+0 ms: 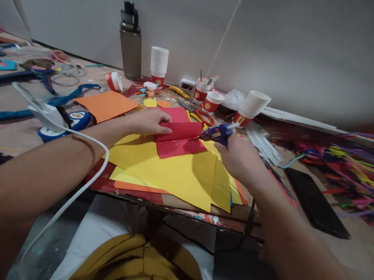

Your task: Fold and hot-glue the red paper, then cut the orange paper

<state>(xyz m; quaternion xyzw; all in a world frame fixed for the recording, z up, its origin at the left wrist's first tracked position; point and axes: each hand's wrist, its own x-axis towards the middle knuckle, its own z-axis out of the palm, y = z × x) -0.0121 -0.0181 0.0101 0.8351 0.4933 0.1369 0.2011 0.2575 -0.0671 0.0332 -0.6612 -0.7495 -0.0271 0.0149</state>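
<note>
A: ok so what are the hands up to here?

B: Left hand point(156, 123) has its grip closed on the left end of some red paper point(182, 149), thumb and fingers right at the folded-over part. Right hand point(238, 153) has its grip wrapped round a blue glue gun point(217, 134).

A: nozzle touching the paper or nah?

B: Can't tell tbh. It points left at the right end of the fold, super close. There's a shiny line along the crease too.

A: and where's the red paper sitting?

B: Middle of the desk point(3, 135), on top of overlapping yellow sheets point(169, 169). There's an orange sheet point(107, 104) lying just past the left forearm.

A: what else is on there, looks chaotic lol

B: Orange-handled scissors point(206, 118) just behind the glue gun, a tall stack of paper cups point(159, 59) next to a dark bottle point(130, 53) at the back, and a tilted cup stack point(253, 106) off to the right. Black phone point(317, 201) lies beyond the right forearm, near a blurry heap of colourful strands point(366, 175).
</note>
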